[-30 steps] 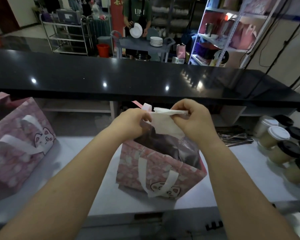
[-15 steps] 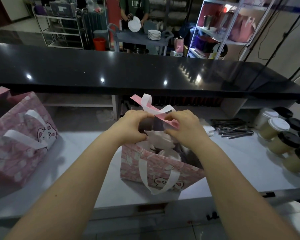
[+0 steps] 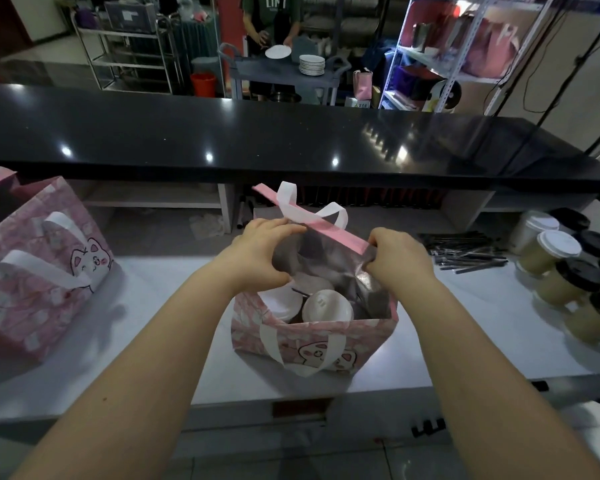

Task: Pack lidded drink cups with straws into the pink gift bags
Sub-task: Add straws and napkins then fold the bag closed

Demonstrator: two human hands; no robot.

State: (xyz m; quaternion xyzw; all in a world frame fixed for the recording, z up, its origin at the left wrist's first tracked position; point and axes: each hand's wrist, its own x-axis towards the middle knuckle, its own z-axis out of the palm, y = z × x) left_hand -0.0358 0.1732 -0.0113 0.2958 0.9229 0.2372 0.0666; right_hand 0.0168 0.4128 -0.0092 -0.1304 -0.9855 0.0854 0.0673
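Gripping the gift bag (image 3: 312, 336) rim, left hand (image 3: 260, 254) and right hand (image 3: 400, 259) straddle cups (image 3: 326, 306).

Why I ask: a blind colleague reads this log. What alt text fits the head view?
Left hand and right hand grip the rim of a pink gift bag on a counter; white-lidded cups stand inside. Spare cups stand at right.

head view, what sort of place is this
Probably a drink shop or café's packing counter: lidded cups and a pile of straws sit on the white worktop, a pink bag holds more cups, and beyond the black counter a person handles plates on a cart.
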